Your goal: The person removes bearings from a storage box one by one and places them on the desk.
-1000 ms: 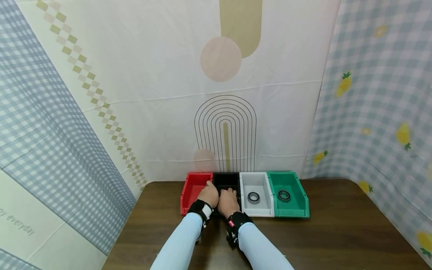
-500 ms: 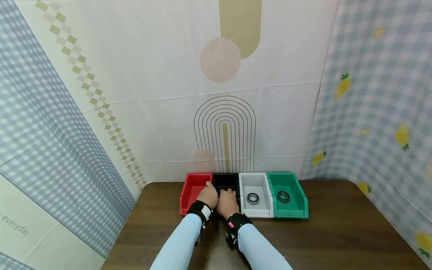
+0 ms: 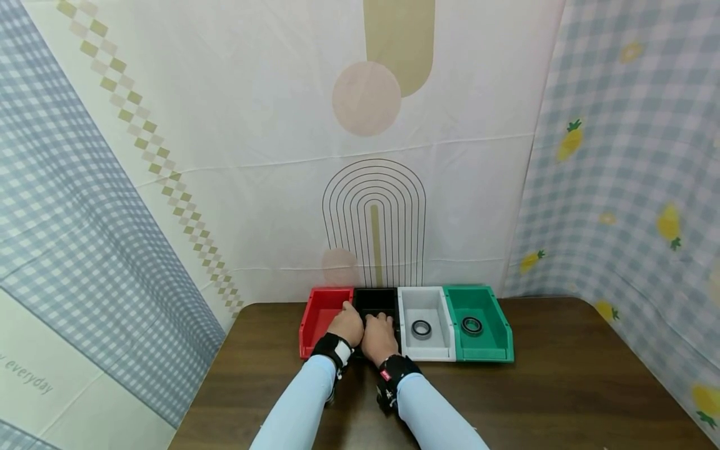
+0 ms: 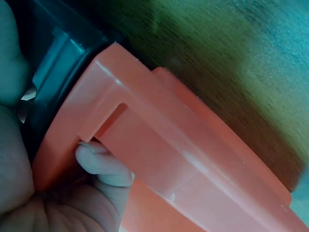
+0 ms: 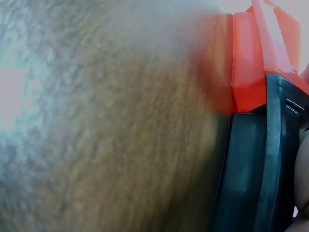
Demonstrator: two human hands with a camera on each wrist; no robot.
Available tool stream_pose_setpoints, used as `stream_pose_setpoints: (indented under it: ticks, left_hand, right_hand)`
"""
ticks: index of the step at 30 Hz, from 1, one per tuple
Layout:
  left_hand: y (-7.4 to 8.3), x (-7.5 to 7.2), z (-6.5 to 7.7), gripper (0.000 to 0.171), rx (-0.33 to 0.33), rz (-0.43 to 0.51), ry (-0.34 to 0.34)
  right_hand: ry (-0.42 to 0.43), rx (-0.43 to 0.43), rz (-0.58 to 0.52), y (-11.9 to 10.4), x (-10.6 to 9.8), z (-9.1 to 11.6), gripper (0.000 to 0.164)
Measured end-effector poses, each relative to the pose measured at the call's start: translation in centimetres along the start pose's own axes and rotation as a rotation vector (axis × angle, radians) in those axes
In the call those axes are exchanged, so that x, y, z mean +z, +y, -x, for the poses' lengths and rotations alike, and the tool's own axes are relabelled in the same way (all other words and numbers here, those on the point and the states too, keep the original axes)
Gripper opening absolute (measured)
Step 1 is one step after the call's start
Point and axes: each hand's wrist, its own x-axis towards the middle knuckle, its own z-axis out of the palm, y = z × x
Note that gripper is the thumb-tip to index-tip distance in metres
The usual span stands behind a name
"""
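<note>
Both hands are at the black bin [image 3: 375, 299] in the head view. My left hand [image 3: 346, 325] lies across the wall it shares with the red bin [image 3: 322, 312]. A curled finger [image 4: 99, 162] reaches into the red bin in the left wrist view. My right hand [image 3: 379, 339] is over the black bin, close beside the left. Its fingertips are hidden in the head view, and only its edge [image 5: 303, 179] enters the right wrist view. A small pale, shiny bit [image 4: 28, 94] shows past the black wall; what it belongs to, and whether either hand holds it, is hidden.
Right of the black bin stand a white bin [image 3: 415, 303] with one ring-shaped bearing [image 3: 421, 329] and a green bin [image 3: 495, 312] with another bearing [image 3: 472, 325]. The bins stand side by side on a brown wooden table [image 3: 562, 387], against a patterned cloth [image 3: 270, 212].
</note>
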Motion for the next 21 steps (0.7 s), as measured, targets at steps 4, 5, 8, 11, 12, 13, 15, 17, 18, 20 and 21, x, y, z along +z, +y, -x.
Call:
stream_pose_setpoints:
  ticks: [4, 5, 8, 11, 12, 13, 15, 17, 18, 20, 21]
  left_hand:
    - [-0.17, 0.15, -0.14, 0.051, 0.016, -0.011, -0.005]
    - [-0.29, 0.30, -0.26, 0.051, 0.019, -0.014, -0.005]
    - [-0.67, 0.86, -0.78, 0.050, 0.020, -0.025, -0.016]
    - [-0.70, 0.81, -0.77, 0.051, 0.015, -0.015, -0.019]
    - [-0.70, 0.79, -0.78, 0.051, 0.011, -0.014, -0.023]
    - [-0.69, 0.75, -0.76, 0.051, 0.008, -0.004, -0.024]
    - [-0.68, 0.73, -0.78, 0.048, -0.002, 0.010, -0.028]
    - [-0.68, 0.72, -0.80, 0.044, -0.013, 0.025, -0.028]
    - [-0.67, 0.70, -0.82, 0.042, -0.020, 0.036, -0.028]
    - [-0.65, 0.67, -0.84, 0.040, -0.029, 0.047, -0.032]
    - [-0.63, 0.65, -0.84, 0.040, -0.031, 0.053, -0.030]
  right_hand:
    - [-0.002, 0.010, -0.014, -0.05, -0.02, -0.01, 0.015]
    - [-0.003, 0.015, -0.020, -0.05, -0.01, -0.03, 0.015]
    - [0.000, 0.026, -0.037, -0.08, 0.03, -0.08, 0.015]
    - [0.009, 0.027, -0.045, -0.11, 0.07, -0.07, 0.015]
    - [0.014, 0.023, -0.043, -0.12, 0.07, -0.06, 0.015]
    - [0.013, 0.024, -0.043, -0.10, 0.08, -0.06, 0.016]
    - [0.016, 0.020, -0.048, -0.10, 0.05, -0.05, 0.016]
    - [0.020, 0.016, -0.054, -0.09, -0.03, -0.02, 0.016]
    - [0.021, 0.014, -0.055, -0.08, -0.07, 0.01, 0.016]
    - [0.024, 0.008, -0.056, -0.08, -0.16, 0.07, 0.016]
    - [0.022, 0.007, -0.053, -0.07, -0.20, 0.08, 0.017]
